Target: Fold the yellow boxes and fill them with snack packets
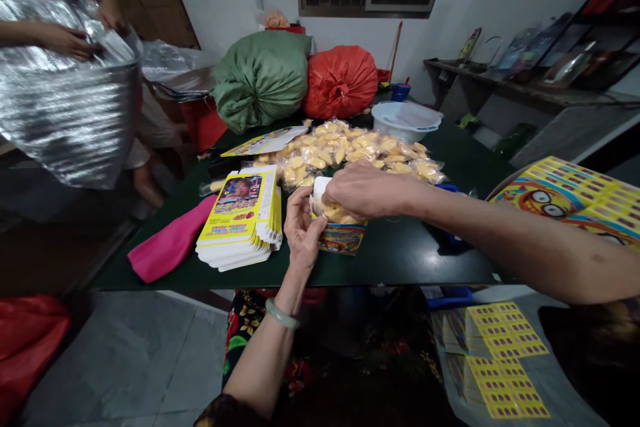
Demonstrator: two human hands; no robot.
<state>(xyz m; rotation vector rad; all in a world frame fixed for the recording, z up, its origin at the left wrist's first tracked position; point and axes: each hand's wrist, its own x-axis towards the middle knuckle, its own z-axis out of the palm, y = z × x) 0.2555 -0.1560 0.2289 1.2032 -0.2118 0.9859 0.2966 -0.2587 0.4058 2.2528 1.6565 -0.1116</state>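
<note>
My left hand [303,230] is closed on the side of a small colourful cardboard box [343,238], its thumb at the front. The box stands upright at the table's near side, with a white flap raised at its top. Yellow pieces in clear wrap show inside its mouth. From the right, my right hand [355,190] reaches into the box, fingers curled down and partly hidden among the pieces. Behind both hands lies a heap of yellow pieces in clear packets [345,143]. A stack of flat yellow cartons [237,220] lies left of my left hand.
A pink cloth [173,243] lies at the table's left. Green [265,77] and red sacks [341,82] and a white basin [406,119] stand behind the heap. Printed yellow boxes [575,197] are at right. Another person [65,40] handles a silver sheet [65,113] at left.
</note>
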